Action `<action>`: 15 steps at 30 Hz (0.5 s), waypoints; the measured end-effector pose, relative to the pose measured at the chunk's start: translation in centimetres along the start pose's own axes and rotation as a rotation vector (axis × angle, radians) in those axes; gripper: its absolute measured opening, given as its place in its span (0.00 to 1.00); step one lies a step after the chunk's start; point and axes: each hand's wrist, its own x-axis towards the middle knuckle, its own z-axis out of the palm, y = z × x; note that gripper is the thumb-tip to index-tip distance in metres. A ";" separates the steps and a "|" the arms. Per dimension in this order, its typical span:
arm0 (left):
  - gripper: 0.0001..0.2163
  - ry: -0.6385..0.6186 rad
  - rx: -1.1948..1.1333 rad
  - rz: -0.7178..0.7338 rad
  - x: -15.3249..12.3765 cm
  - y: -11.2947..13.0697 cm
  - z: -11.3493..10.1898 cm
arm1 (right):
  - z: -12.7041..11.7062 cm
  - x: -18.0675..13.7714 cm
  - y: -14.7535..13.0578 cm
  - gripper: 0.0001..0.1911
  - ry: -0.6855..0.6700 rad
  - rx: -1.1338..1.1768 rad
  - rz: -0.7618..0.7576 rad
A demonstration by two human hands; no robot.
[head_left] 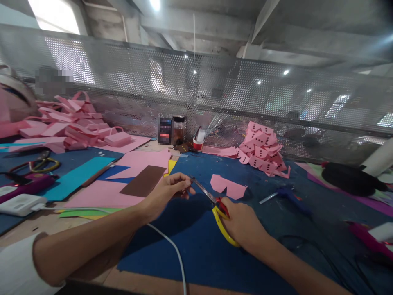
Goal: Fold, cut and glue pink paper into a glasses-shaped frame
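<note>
My right hand (242, 219) grips scissors (205, 190) by their yellow and red handles, and the blades point up and left. At the blade tips is my left hand (176, 186), its thumb and forefinger pinched together. Whatever sits in that pinch is too small to make out. Just beyond the scissors lies a pink paper piece (229, 186) with a notch in its lower edge. To the left of my left hand, a brown sheet (143, 181) rests on pink sheets. Beneath both hands is a dark blue mat (172, 254).
A pile of folded pink paper pieces (76, 127) stands back left, a stack of dotted pink pieces (259, 149) back right. A blue glue gun (290, 196) lies at right. A white cable (170, 241) crosses the mat. Behind runs a perforated metal screen (129, 82).
</note>
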 end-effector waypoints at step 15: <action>0.11 0.039 -0.052 -0.002 0.0 0.2 -0.1 | -0.1 -0.3 0.1 0.12 0.148 0.098 -0.054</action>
